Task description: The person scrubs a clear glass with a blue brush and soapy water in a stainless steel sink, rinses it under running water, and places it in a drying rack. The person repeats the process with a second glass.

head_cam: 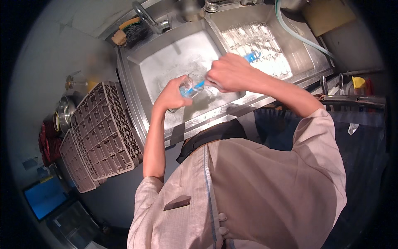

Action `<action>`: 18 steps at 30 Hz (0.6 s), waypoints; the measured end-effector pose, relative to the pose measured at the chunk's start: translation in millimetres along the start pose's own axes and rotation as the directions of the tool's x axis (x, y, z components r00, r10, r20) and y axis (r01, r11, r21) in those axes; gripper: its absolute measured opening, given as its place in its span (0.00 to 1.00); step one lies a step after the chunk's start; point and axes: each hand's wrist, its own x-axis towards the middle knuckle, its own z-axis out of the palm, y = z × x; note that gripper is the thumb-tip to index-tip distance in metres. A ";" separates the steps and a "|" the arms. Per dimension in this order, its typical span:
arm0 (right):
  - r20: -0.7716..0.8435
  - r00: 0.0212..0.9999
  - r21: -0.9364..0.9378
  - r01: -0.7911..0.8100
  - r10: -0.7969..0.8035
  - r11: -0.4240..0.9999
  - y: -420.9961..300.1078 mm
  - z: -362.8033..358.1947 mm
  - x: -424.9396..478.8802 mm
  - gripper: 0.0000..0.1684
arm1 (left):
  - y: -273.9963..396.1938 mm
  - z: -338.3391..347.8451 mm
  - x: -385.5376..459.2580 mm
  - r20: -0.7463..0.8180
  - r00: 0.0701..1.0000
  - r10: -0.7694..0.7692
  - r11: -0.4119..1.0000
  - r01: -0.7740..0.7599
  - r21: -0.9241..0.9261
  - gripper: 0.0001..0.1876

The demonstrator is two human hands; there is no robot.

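Over the sudsy water of the left sink basin (174, 59), my left hand (172, 96) holds a clear drinking glass (196, 81) tilted, its mouth towards my other hand. My right hand (228, 73) grips a blue-handled brush (199, 84), whose lower part reaches into the glass. A blue end of a tool shows beyond the right wrist; whether it is the same brush I cannot tell. Rows of clear glasses (255, 34) stand in the right basin. Whatever lies under the suds is hidden.
A curved faucet (144, 14) rises behind the left basin, beside sponges and a scourer (129, 23). Grey-brown plastic glass racks (99, 130) lean at the left. A pale hose (289, 31) hangs over the right basin. A metal pot (189, 11) sits at the back.
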 end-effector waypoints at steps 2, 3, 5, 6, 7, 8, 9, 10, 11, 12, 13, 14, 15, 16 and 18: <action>-0.014 0.997 -0.229 0.074 -0.080 0.970 1.8 -15.0 9.4 0.14 | 6.4 5.1 2.4 0.073 0.997 -0.032 0.998 0.036 -0.047 0.27; 0.008 0.995 -0.206 0.098 -0.098 0.974 6.6 -16.5 13.5 0.13 | 13.2 7.4 4.0 0.106 0.993 -0.046 0.996 0.053 -0.067 0.27; 0.050 0.990 -0.156 0.142 -0.135 0.978 24.7 -18.9 24.0 0.11 | 36.6 14.1 1.1 0.119 0.992 -0.041 0.985 0.060 -0.162 0.26; 0.042 0.987 -0.046 0.159 -0.157 0.986 35.5 -9.8 24.5 0.13 | 45.9 14.8 -2.6 0.120 0.992 -0.037 0.976 0.062 -0.207 0.25; 0.033 0.994 0.035 0.106 -0.107 0.994 36.1 -1.7 21.2 0.13 | 45.8 11.8 -4.5 0.081 0.996 -0.039 0.989 0.050 -0.137 0.25; 0.028 0.998 0.117 0.053 -0.057 0.992 33.4 5.4 16.1 0.14 | 44.2 6.7 -6.8 0.041 0.998 -0.038 0.997 0.041 -0.067 0.25; 0.032 0.999 0.199 0.004 -0.010 0.980 31.3 14.5 10.4 0.15 | 42.4 3.0 -8.7 -0.001 0.999 -0.038 0.999 0.038 0.000 0.24; 0.022 1.000 0.225 -0.013 0.008 0.974 27.4 25.3 6.5 0.17 | 40.6 -3.5 -8.0 -0.017 0.997 -0.075 0.997 0.075 -0.015 0.23; 0.000 1.000 0.213 0.004 -0.004 0.977 22.3 30.7 0.2 0.16 | 36.7 -4.5 -7.7 -0.024 0.997 -0.078 0.997 0.077 -0.013 0.23; 0.003 1.000 0.123 0.024 -0.024 0.992 10.0 24.6 -3.2 0.15 | 32.5 -5.9 -7.7 -0.037 0.996 -0.083 0.997 0.083 -0.004 0.24; 0.009 0.999 0.032 0.040 -0.040 0.999 1.0 13.0 -4.6 0.14 | 29.3 -6.3 -7.0 -0.047 0.995 -0.087 0.996 0.087 0.001 0.24; -0.025 0.995 -0.081 0.090 -0.093 0.993 -2.3 -2.6 -0.1 0.14 | 29.4 -4.8 -4.9 -0.034 0.998 -0.060 0.998 0.059 -0.023 0.24; -0.053 0.988 -0.185 0.134 -0.146 0.974 -8.2 -17.8 4.3 0.14 | 30.9 0.9 -5.1 -0.016 0.999 -0.039 0.998 0.038 -0.050 0.25; -0.076 0.979 -0.286 0.161 -0.189 0.945 -12.6 -23.0 4.9 0.14 | 31.7 6.6 -5.5 0.013 1.000 -0.011 0.997 0.012 -0.078 0.25; -0.027 0.985 -0.160 0.166 -0.172 0.973 7.2 -18.5 16.7 0.15 | 38.7 10.5 -10.2 0.017 1.000 -0.022 0.995 0.024 -0.098 0.25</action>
